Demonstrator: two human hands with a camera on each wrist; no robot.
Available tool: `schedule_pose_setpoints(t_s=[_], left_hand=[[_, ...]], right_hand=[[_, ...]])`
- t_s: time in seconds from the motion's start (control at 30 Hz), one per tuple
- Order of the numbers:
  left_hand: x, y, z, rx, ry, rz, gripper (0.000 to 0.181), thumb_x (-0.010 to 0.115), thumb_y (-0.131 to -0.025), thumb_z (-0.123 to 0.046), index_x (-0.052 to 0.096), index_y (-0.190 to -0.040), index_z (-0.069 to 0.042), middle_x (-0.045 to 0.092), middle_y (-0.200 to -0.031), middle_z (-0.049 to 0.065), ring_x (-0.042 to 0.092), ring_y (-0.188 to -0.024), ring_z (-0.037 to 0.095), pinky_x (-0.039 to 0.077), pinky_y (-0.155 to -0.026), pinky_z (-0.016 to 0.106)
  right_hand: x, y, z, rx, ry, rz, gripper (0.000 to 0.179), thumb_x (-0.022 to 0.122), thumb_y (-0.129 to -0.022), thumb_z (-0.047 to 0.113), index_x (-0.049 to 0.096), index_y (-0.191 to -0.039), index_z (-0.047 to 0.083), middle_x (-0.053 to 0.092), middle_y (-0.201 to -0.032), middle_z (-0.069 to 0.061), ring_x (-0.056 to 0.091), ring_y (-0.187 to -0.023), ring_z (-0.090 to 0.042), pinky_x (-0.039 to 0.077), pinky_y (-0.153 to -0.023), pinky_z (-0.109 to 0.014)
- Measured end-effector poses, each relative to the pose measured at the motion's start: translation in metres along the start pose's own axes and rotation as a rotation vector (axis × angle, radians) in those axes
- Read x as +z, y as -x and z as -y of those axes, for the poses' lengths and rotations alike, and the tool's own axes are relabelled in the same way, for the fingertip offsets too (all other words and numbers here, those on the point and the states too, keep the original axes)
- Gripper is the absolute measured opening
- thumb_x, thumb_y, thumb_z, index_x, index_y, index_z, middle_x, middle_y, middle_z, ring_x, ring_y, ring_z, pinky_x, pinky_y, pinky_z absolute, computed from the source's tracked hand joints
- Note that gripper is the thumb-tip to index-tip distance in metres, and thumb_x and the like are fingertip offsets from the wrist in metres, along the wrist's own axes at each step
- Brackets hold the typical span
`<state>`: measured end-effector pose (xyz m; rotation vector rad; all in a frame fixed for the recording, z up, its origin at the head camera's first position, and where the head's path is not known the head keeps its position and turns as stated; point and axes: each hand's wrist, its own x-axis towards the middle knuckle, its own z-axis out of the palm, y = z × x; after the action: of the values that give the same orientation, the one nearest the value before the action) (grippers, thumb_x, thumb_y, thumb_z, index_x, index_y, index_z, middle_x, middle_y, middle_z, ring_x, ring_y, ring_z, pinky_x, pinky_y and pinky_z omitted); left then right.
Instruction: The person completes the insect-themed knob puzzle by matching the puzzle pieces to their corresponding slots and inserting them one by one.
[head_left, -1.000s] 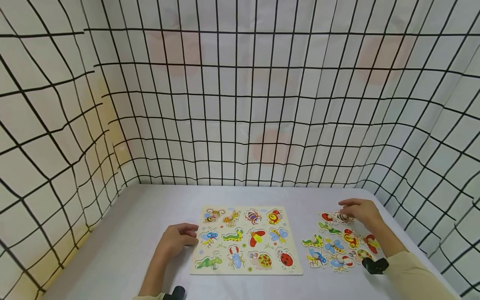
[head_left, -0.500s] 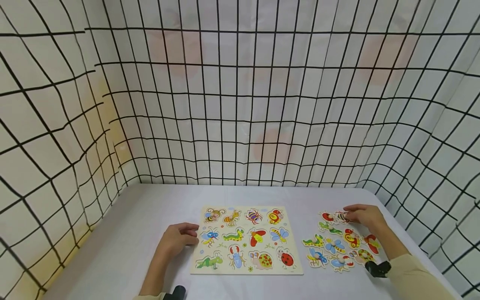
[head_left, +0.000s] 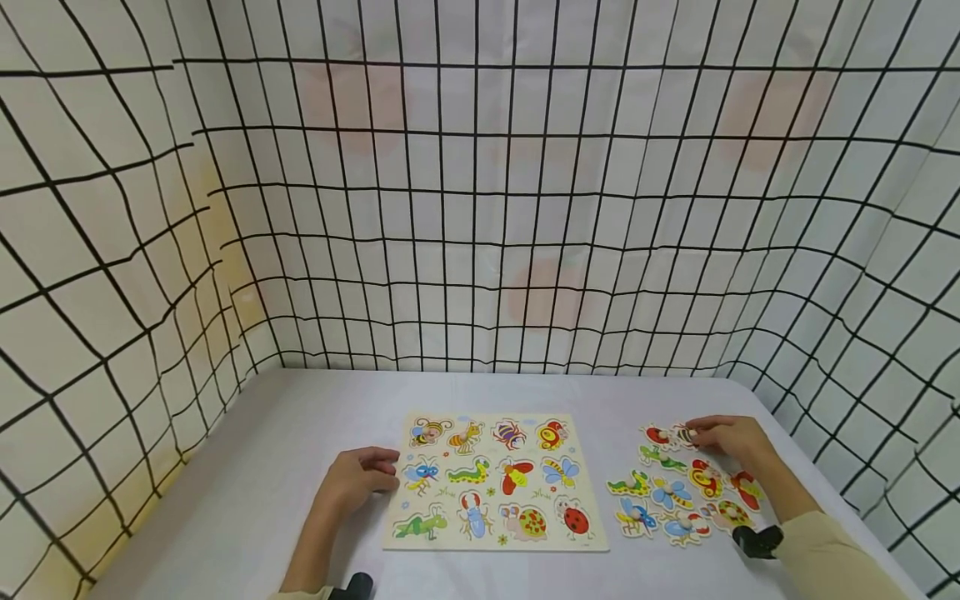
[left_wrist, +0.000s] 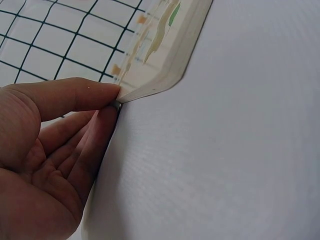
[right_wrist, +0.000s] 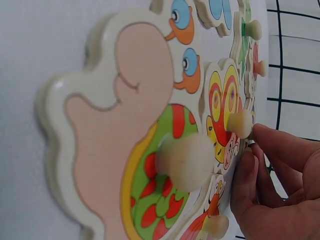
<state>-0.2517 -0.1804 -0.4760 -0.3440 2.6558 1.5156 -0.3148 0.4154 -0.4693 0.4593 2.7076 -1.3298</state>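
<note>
Apparently at pick-up stage.
Head: resting left hand, with digits parted, against left edge of puzzle board; placing right hand at striped piece, near right edge of desk; left wrist: touching edge; right wrist: nearly meeting at fingertips, unable to tell whether gripping; presumably calling next for firm pinch.

Right grip hides part of striped piece from me; right wrist view: snail piece cut off, knob blurred.

Enclosed booth; gridded white walls, white table
</note>
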Motion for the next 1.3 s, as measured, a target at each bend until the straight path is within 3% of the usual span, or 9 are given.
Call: schedule_pose_setpoints(t_s=[0.17, 0.43, 0.67, 0.87, 1.3], left_hand=[[0.0000, -0.0002, 0.0005, 0.018, -0.003, 0.007, 0.039, 0.082, -0.078, -0.004, 0.074, -0.115, -0.007, 0.070, -0.087, 0.003, 0.060, -0.078, 0.018, 0.048, -0.069, 0.031], [0.0012, -0.0008, 0.0022, 0.017, -0.002, 0.001, 0.039, 0.082, -0.078, -0.004, 0.074, -0.115, -0.007, 0.070, -0.087, 0.003, 0.060, -0.078, 0.018, 0.048, -0.069, 0.031], [0.0011, -0.0013, 0.0016, -0.005, 0.000, -0.007, 0.038, 0.082, -0.077, -0.004, 0.075, -0.114, -0.009, 0.070, -0.086, 0.003, 0.060, -0.078, 0.019, 0.049, -0.069, 0.030], [0.0016, -0.0027, 0.0019, -0.016, -0.004, -0.005, 0.038, 0.082, -0.078, -0.005, 0.075, -0.115, -0.010, 0.070, -0.086, 0.002, 0.061, -0.078, 0.019, 0.049, -0.069, 0.030], [0.0021, -0.0042, 0.0038, -0.008, -0.008, -0.004, 0.038, 0.082, -0.078, -0.004, 0.075, -0.115, -0.009, 0.070, -0.086, 0.001, 0.061, -0.077, 0.019, 0.048, -0.069, 0.030]], right_hand=[[-0.0001, -0.0020, -0.0030, -0.020, 0.018, 0.004, 0.045, 0.069, -0.088, 0.020, 0.068, -0.129, 0.001, 0.065, -0.131, -0.024, 0.060, -0.101, -0.028, 0.041, -0.074, -0.031], [-0.0003, -0.0001, -0.0014, -0.011, 0.039, -0.006, 0.043, 0.069, -0.088, 0.021, 0.069, -0.126, 0.001, 0.067, -0.127, -0.024, 0.060, -0.101, -0.028, 0.042, -0.079, -0.038], [0.0014, -0.0011, -0.0013, -0.009, 0.044, -0.001, 0.042, 0.069, -0.090, 0.021, 0.069, -0.127, 0.003, 0.061, -0.134, -0.027, 0.059, -0.106, -0.032, 0.039, -0.070, -0.029], [0.0026, -0.0024, -0.0015, -0.005, 0.049, -0.018, 0.043, 0.071, -0.089, 0.023, 0.070, -0.127, 0.003, 0.059, -0.137, -0.028, 0.058, -0.112, -0.037, 0.038, -0.071, -0.032], [0.0020, -0.0014, 0.0043, 0.025, 0.056, -0.016, 0.042, 0.068, -0.089, 0.019, 0.069, -0.126, 0.001, 0.061, -0.133, -0.029, 0.058, -0.104, -0.032, 0.041, -0.066, -0.028]])
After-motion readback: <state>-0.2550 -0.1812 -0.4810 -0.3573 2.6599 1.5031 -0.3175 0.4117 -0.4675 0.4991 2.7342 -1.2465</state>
